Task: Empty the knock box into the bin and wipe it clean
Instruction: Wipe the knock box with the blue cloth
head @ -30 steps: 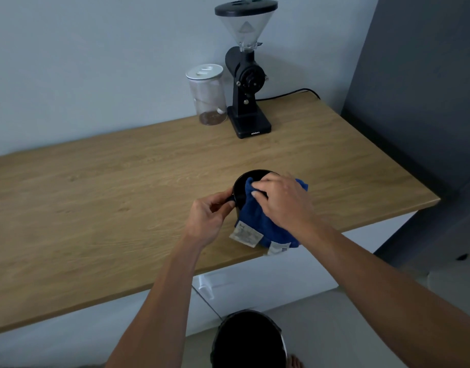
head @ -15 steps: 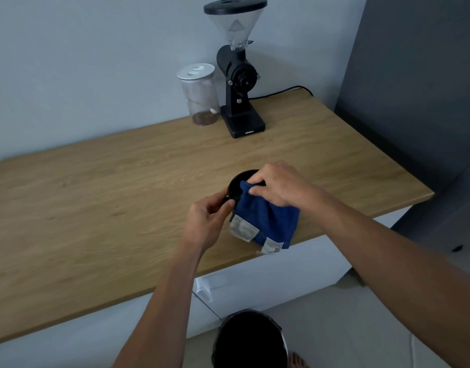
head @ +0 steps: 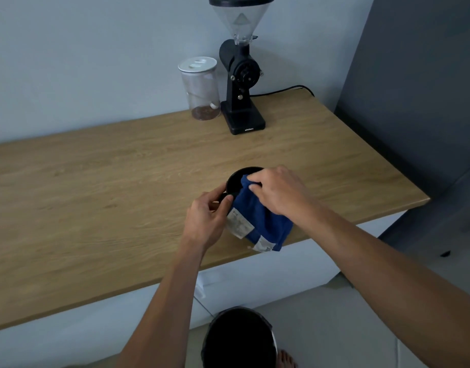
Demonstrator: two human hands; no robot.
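Note:
A round black knock box (head: 235, 180) stands on the wooden counter (head: 96, 197) near its front edge. My left hand (head: 208, 217) grips its left rim and side. My right hand (head: 275, 192) presses a blue cloth (head: 260, 221) over the box's right rim and into its mouth. The cloth hangs down the near side with white labels showing. Most of the box is hidden by the cloth and hands. A black bin (head: 239, 338) stands on the floor just below the counter edge.
A black coffee grinder (head: 241, 83) and a clear jar with a white lid (head: 200, 88) stand at the back by the wall. A power cable (head: 284, 90) runs behind the grinder. A dark wall panel (head: 414, 88) rises to the right.
My right hand has shifted with the cloth from the box's top towards its far right rim. My left hand keeps its hold on the left side.

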